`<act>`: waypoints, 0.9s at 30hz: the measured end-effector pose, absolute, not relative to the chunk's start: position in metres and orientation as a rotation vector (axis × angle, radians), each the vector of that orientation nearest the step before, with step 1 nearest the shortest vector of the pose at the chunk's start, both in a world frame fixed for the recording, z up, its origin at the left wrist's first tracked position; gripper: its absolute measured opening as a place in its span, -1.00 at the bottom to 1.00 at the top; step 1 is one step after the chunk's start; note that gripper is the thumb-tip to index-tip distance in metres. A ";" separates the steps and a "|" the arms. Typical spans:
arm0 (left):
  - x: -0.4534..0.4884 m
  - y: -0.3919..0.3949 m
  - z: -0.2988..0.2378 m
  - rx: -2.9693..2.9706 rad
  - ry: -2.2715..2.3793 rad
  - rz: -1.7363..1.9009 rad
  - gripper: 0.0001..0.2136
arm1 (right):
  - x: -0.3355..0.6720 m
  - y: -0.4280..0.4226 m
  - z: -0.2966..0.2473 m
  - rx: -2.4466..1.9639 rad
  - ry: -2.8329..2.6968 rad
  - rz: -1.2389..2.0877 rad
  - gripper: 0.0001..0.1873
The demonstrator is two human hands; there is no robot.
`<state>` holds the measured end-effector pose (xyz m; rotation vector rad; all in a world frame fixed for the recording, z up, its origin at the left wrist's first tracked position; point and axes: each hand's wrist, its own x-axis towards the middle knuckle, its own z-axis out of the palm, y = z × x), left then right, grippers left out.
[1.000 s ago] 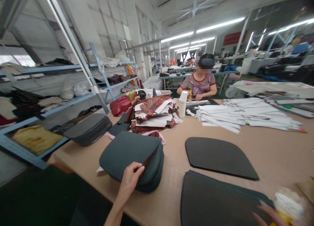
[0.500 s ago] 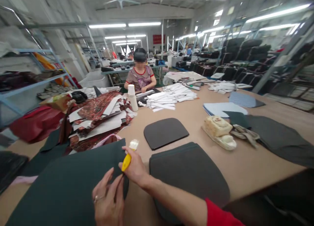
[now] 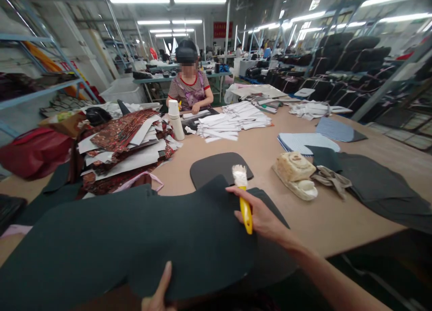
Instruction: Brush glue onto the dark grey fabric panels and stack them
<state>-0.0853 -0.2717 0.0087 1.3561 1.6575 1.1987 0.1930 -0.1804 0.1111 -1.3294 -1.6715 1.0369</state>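
Observation:
My right hand (image 3: pixel 266 216) is closed around a brush (image 3: pixel 246 209) with a yellow handle and whitish, crusted bristles pointing up. Its fingers also meet the right part of a dark green sheet (image 3: pixel 199 230). At the sheet's near edge, my left hand (image 3: pixel 158 297) shows one digit on top; its other fingers are hidden, seemingly underneath. The sheet spans from the green pile (image 3: pixel 67 239) on the left to over a stack of dark rounded panels (image 3: pixel 270 205). Behind it lies a smaller dark panel (image 3: pixel 216 164), partly covered.
A crusted, cream-coloured block-like container (image 3: pixel 294 167) and a cloth (image 3: pixel 332 179) sit at the right, near more dark pieces (image 3: pixel 374 180). Patterned scraps (image 3: pixel 124 144) pile up at the left. Across the table, a person (image 3: pixel 189 88) works behind white strips (image 3: pixel 232 119) and a white bottle (image 3: pixel 176 124).
The green sheet's right part has moved rightward over the dark stack. My right hand has moved right with the brush; my left hand has dropped to the sheet's near edge. The view has shifted slightly.

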 end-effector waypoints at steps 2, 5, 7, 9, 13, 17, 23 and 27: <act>-0.071 -0.260 0.004 1.218 1.718 1.176 -0.48 | 0.232 -0.187 0.090 -1.384 -1.698 0.942 -0.45; -0.041 -0.245 -0.004 1.035 1.819 1.088 -0.51 | 0.279 -0.195 0.048 -1.543 -1.678 0.828 -0.47; -0.024 -0.241 -0.007 1.037 1.846 1.026 -0.54 | 0.301 -0.201 0.021 -1.676 -1.637 0.765 -0.46; -0.013 -0.241 -0.006 1.089 1.852 0.976 -0.60 | 0.315 -0.206 0.001 -1.763 -1.598 0.700 -0.46; -0.008 -0.250 0.000 1.221 1.945 0.895 -0.70 | 0.332 -0.212 -0.010 -1.800 -1.556 0.631 -0.51; -0.011 -0.259 0.004 1.335 2.035 0.839 -0.77 | 0.343 -0.213 -0.013 -1.786 -1.583 0.668 -0.51; -0.014 -0.272 0.003 1.398 2.101 0.745 -0.80 | 0.347 -0.221 -0.031 -1.724 -1.644 0.704 -0.55; -0.033 -0.278 0.001 1.400 2.175 0.760 -0.70 | 0.363 -0.230 -0.015 -1.763 -1.609 0.598 -0.58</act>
